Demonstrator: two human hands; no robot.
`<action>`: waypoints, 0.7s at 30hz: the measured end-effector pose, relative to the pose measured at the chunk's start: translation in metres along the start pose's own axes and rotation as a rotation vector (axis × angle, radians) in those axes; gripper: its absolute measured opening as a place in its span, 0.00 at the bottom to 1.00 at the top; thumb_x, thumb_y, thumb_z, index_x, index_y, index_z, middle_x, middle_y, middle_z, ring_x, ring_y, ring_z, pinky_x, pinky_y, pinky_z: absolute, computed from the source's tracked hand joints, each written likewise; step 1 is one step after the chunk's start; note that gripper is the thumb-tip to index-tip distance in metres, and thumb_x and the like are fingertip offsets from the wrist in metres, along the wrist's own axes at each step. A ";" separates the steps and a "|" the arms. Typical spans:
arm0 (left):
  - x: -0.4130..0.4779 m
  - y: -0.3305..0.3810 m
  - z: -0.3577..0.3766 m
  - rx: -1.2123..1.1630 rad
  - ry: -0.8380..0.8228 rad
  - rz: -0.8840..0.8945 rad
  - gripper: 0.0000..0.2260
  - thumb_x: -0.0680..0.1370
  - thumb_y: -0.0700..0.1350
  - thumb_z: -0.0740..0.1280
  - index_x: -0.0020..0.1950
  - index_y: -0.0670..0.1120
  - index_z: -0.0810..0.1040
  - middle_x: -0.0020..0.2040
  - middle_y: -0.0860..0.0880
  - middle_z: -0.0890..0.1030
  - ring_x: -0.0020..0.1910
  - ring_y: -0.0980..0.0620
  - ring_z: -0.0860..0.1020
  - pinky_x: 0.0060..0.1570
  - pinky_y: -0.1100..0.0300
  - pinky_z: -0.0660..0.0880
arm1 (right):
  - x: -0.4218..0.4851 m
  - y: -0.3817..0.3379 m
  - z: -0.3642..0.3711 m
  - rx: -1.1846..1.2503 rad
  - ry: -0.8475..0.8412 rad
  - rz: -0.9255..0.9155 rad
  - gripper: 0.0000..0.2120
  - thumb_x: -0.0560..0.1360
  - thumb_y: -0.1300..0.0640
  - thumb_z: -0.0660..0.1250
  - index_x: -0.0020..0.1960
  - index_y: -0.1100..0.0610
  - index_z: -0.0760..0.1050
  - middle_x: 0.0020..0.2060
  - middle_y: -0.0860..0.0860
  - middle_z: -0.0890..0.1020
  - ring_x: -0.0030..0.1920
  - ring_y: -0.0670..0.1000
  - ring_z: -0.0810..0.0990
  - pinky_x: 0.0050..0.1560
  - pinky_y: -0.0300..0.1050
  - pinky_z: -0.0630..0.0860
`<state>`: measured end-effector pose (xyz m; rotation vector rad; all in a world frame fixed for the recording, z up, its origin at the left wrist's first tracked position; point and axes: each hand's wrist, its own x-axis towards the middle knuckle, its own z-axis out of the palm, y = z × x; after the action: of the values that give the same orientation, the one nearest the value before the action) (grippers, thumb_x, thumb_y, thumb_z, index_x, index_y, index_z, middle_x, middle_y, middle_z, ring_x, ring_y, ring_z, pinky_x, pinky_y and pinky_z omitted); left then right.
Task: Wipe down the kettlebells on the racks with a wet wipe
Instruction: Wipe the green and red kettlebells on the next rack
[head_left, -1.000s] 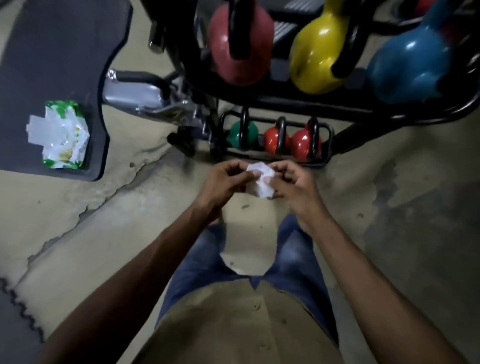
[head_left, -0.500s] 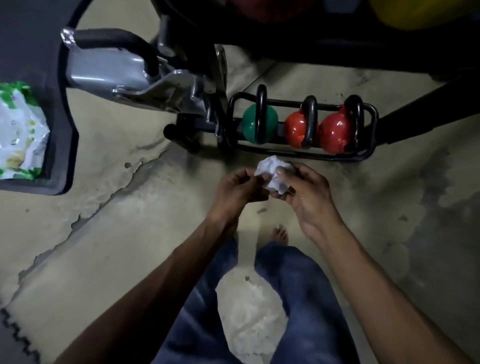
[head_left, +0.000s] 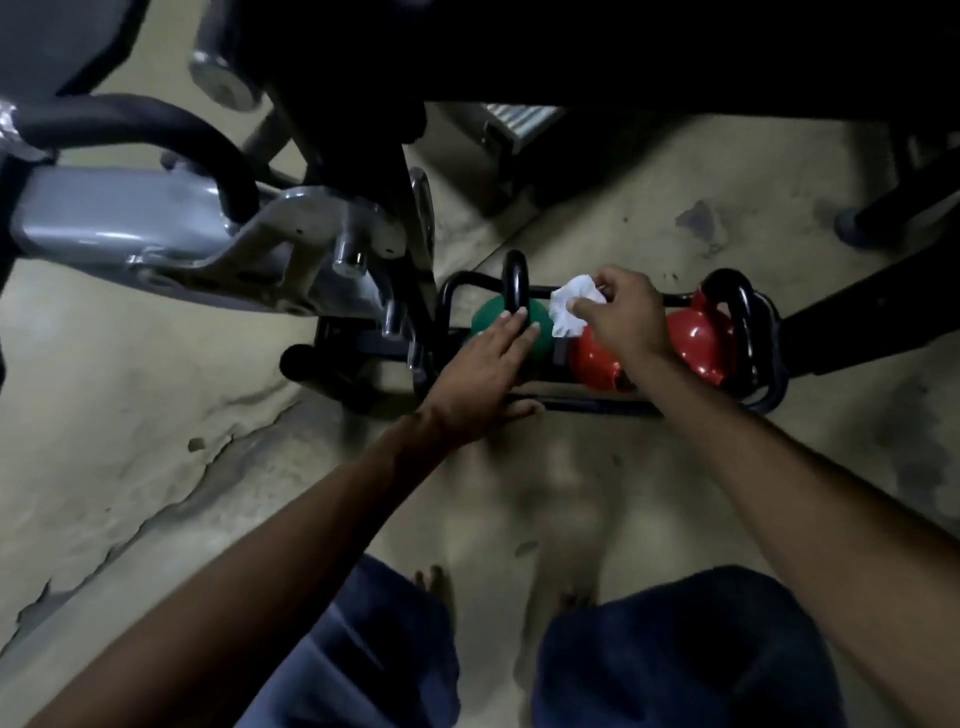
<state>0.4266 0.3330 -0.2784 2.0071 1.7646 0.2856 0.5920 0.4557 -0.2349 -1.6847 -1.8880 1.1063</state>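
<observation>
A low black rack on the floor holds three small kettlebells with black handles. The green kettlebell is on the left, and my left hand lies on it with straight fingers reaching its handle. A red kettlebell sits in the middle, partly hidden by my right hand. That hand pinches a crumpled white wet wipe above the gap between the green and middle kettlebells. A second red kettlebell sits at the right end.
A grey metal machine frame with a black curved bar stands close on the left of the rack. The dark upper rack overhangs at the top. A black leg slants at the right. The worn beige floor lies around my bare feet.
The view has dropped closer to the low rack. My left hand let go of the wipe and reached onto the green kettlebell. My right hand carried the wipe forward over the kettlebells.
</observation>
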 end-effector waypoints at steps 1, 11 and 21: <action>0.012 -0.012 0.005 0.023 0.032 -0.004 0.44 0.77 0.60 0.72 0.84 0.42 0.56 0.84 0.39 0.54 0.83 0.40 0.53 0.79 0.44 0.59 | 0.016 0.005 0.006 -0.022 0.012 -0.003 0.05 0.71 0.57 0.74 0.43 0.56 0.78 0.35 0.48 0.79 0.38 0.50 0.77 0.37 0.44 0.70; 0.051 -0.075 0.065 0.127 0.353 0.169 0.41 0.80 0.67 0.58 0.84 0.44 0.53 0.85 0.45 0.52 0.83 0.48 0.54 0.79 0.44 0.60 | 0.153 0.034 0.089 -0.199 -0.024 -0.199 0.04 0.71 0.61 0.73 0.43 0.55 0.78 0.43 0.60 0.85 0.43 0.61 0.86 0.44 0.61 0.85; 0.044 -0.077 0.053 0.053 0.190 0.179 0.58 0.69 0.78 0.65 0.85 0.49 0.40 0.84 0.52 0.37 0.84 0.53 0.41 0.81 0.42 0.51 | 0.166 -0.012 0.105 -0.315 -0.300 -0.159 0.11 0.77 0.54 0.69 0.41 0.60 0.85 0.39 0.56 0.86 0.38 0.56 0.85 0.35 0.45 0.80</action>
<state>0.3891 0.3719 -0.3658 2.2449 1.7198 0.5069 0.4730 0.5825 -0.3273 -1.5527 -2.4489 1.0924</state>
